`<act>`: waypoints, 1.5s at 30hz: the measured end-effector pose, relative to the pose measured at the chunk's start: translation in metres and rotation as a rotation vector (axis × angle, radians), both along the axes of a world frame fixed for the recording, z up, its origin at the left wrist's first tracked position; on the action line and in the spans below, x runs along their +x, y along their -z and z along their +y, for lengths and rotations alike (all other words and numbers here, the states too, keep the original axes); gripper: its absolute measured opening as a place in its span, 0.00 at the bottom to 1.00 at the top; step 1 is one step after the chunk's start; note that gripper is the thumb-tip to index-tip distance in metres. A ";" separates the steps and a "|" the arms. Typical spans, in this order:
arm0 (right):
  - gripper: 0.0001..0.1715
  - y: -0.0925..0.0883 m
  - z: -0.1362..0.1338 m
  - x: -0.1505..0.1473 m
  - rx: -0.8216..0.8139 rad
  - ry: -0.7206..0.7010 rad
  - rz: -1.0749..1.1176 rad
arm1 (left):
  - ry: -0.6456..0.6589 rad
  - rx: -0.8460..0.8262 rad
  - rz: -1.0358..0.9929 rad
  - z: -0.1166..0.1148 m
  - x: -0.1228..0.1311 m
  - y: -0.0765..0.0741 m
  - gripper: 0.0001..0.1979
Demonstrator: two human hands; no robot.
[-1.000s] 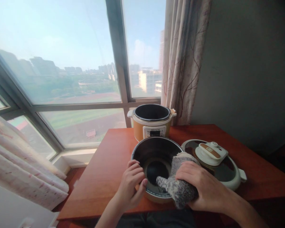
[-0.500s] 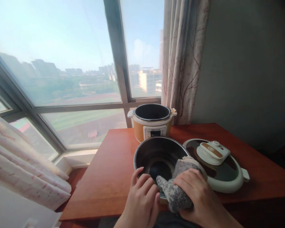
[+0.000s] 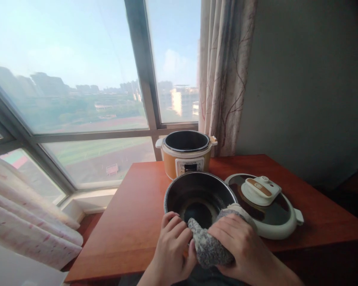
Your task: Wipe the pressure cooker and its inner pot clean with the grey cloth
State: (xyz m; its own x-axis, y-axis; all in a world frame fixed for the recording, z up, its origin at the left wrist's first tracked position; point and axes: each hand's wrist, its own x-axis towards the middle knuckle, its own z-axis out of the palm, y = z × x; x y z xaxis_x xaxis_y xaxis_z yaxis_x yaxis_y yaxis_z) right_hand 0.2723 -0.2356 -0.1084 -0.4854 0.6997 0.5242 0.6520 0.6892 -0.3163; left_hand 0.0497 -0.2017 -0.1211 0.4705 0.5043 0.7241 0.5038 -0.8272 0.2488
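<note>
A dark inner pot [image 3: 183, 188] with a pale rim sits at the near side of the table, its mouth tipped toward me. My left hand [image 3: 174, 246] has its fingers curled over the pot's near-left rim. In my right hand [image 3: 241, 246] is a bunched grey fuzzy cloth [image 3: 210, 250], pressed over the near-right part of the rim. One end of this cloth pokes into the pot, close to my left thumb. The near rim is mostly hidden by the cloth and hands.
Behind the pot stands an orange-and-white electric cooker [image 3: 170, 163] with a dark interior. Its round lid [image 3: 274, 232], cream-edged with a white handle, lies to the right on the reddish wooden table [image 3: 113, 234]. A window [image 3: 86, 87] and curtain [image 3: 223, 79] are beyond.
The whole view has shifted a little, so everything sits farther left. My left fingers are curled more tightly over the rim. My right hand keeps hold of the cloth, whose folds have shifted slightly.
</note>
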 end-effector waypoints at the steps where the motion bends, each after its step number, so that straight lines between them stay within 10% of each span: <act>1: 0.23 -0.003 0.002 0.005 -0.028 -0.029 -0.016 | 0.021 0.007 -0.007 0.005 -0.004 0.002 0.09; 14: 0.28 -0.014 0.017 0.018 -0.104 -0.087 0.003 | 0.190 -0.176 0.079 0.058 -0.065 -0.013 0.19; 29: 0.26 0.010 0.004 -0.028 0.227 0.143 0.143 | -0.073 0.003 0.059 -0.024 -0.007 0.006 0.10; 45: 0.25 -0.005 0.025 0.027 -0.028 -0.121 -0.103 | 0.112 -0.079 0.026 0.000 -0.032 -0.002 0.12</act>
State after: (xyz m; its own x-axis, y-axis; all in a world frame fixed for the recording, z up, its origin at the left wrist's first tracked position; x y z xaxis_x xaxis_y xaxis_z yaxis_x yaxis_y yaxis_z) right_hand 0.2997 -0.2110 -0.1034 -0.6169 0.6469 0.4482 0.5950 0.7562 -0.2724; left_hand 0.0180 -0.2018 -0.1187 0.5449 0.5024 0.6713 0.4164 -0.8570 0.3034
